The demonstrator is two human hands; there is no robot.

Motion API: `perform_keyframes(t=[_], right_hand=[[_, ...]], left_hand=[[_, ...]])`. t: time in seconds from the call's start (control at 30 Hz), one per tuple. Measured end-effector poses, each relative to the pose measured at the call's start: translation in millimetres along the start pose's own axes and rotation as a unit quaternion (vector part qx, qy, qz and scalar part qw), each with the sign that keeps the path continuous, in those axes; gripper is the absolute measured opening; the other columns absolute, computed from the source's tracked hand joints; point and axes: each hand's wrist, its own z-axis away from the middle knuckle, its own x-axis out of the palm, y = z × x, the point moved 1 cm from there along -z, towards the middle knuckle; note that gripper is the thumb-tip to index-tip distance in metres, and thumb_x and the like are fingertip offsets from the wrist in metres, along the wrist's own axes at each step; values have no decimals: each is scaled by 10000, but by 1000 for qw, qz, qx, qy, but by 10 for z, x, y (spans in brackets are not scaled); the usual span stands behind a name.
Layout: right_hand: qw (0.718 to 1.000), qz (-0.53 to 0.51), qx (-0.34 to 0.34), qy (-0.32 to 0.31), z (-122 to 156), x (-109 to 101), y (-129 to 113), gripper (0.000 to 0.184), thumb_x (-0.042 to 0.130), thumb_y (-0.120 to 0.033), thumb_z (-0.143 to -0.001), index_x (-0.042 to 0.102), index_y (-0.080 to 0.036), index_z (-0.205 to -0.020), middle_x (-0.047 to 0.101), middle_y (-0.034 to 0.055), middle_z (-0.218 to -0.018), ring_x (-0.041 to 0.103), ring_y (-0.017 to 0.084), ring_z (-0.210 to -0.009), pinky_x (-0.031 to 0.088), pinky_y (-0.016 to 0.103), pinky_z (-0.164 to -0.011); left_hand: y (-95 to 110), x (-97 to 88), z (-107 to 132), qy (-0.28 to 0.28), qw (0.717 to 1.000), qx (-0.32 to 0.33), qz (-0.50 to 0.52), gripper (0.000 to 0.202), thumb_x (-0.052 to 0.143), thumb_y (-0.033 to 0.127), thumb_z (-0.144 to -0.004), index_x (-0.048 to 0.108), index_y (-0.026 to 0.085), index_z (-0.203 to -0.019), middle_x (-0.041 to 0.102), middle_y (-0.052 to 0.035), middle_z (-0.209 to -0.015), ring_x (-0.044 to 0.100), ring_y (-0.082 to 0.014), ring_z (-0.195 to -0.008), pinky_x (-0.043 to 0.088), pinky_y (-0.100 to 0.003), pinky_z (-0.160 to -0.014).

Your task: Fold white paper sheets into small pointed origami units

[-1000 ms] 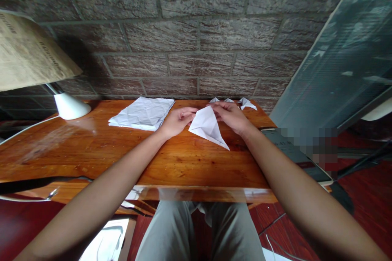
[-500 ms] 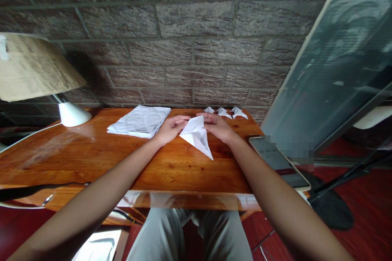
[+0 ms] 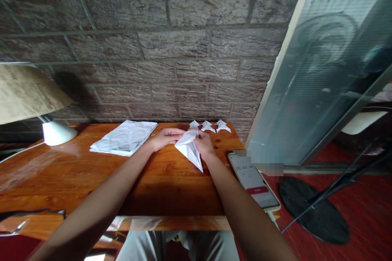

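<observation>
A white sheet folded into a long pointed shape (image 3: 190, 151) lies on the wooden desk (image 3: 92, 179), its tip pointing toward me. My left hand (image 3: 163, 138) pinches its upper left edge, fingers closed on the paper. My right hand (image 3: 204, 145) grips the upper right side of the same folded paper. Both hands meet at the wide far end of the fold.
A stack of crumpled white sheets (image 3: 124, 142) lies left of my hands. Three small folded paper pieces (image 3: 208, 125) sit by the brick wall. A phone (image 3: 253, 179) with a lit screen lies at the desk's right edge. A lamp (image 3: 33, 106) stands at left. A fan base (image 3: 314, 208) rests on the floor.
The view has tilted and swung right, so the desk sits lower and further left. My hands have drawn closer together on the paper, which now looks narrower.
</observation>
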Motion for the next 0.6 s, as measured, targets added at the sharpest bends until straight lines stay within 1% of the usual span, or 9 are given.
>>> perform_keyframes(t=[0.03, 0.1, 0.17, 0.27, 0.4, 0.43, 0.5, 0.53, 0.6], right_hand=[[1000, -8, 14, 24, 2, 8, 14, 394, 583, -250, -703, 750, -231, -1059, 776, 48, -969, 701, 248, -908, 545, 340, -769], [999, -7, 17, 44, 9, 59, 15, 360, 603, -256, -667, 762, -217, -988, 772, 40, -935, 697, 233, -873, 536, 322, -756], [1000, 3, -12, 15, 15, 141, -29, 300, 616, -257, -642, 764, -203, -898, 766, 46, -888, 687, 232, -850, 526, 320, -741], [999, 23, -33, -29, -5, 251, -157, 228, 632, -305, -645, 739, -194, -813, 745, 47, -822, 666, 227, -799, 501, 311, -686], [992, 116, -43, -8, -135, 299, -348, 186, 639, -358, -653, 674, -200, -745, 678, 12, -737, 594, 184, -698, 452, 287, -629], [990, 134, -46, -2, -176, 297, -373, 183, 645, -371, -656, 651, -204, -730, 650, -1, -701, 576, 177, -678, 441, 282, -615], [988, 150, -50, 2, -246, 285, -374, 186, 660, -386, -658, 611, -215, -714, 607, -23, -648, 548, 166, -643, 430, 278, -599], [989, 139, -49, 9, -267, 273, -351, 205, 672, -399, -661, 590, -217, -704, 602, -24, -641, 542, 164, -628, 433, 282, -596], [995, 92, -39, 16, -273, 244, -271, 256, 690, -439, -685, 580, -215, -742, 636, -9, -683, 559, 168, -630, 453, 295, -605]], left_hand=[[-10, -42, 64, -22, 1000, -12, -10, 510, 854, 413, -672, 756, 153, -1100, 774, -118, -1034, 692, -180, -824, 510, -273, -731], [-9, -141, 178, -44, 998, -4, -35, 516, 846, 395, -686, 748, 150, -1130, 771, -127, -1056, 700, -186, -829, 513, -266, -709], [-8, -232, 252, -51, 998, 8, -45, 497, 836, 404, -699, 753, 150, -1119, 775, -125, -1040, 697, -178, -802, 528, -276, -711], [-56, -315, 275, -25, 999, 39, -28, 505, 843, 445, -679, 762, 150, -1081, 784, -107, -957, 688, -166, -750, 541, -286, -706], [-210, -333, 218, 20, 997, 70, 19, 555, 858, 520, -615, 766, 137, -1005, 775, -83, -852, 670, -159, -671, 536, -288, -656], [-243, -327, 207, 25, 996, 81, 19, 545, 854, 521, -620, 764, 141, -1000, 773, -78, -850, 663, -155, -668, 530, -282, -648], [-284, -307, 200, 8, 995, 104, 7, 483, 830, 503, -666, 761, 150, -988, 774, -83, -889, 670, -163, -721, 523, -275, -661], [-291, -296, 205, -3, 993, 115, 7, 469, 825, 485, -681, 757, 157, -1010, 776, -92, -945, 681, -172, -770, 525, -277, -685], [-282, -273, 223, -31, 989, 144, 3, 478, 822, 435, -704, 738, 159, -1085, 757, -118, -1090, 693, -197, -897, 532, -299, -769]])
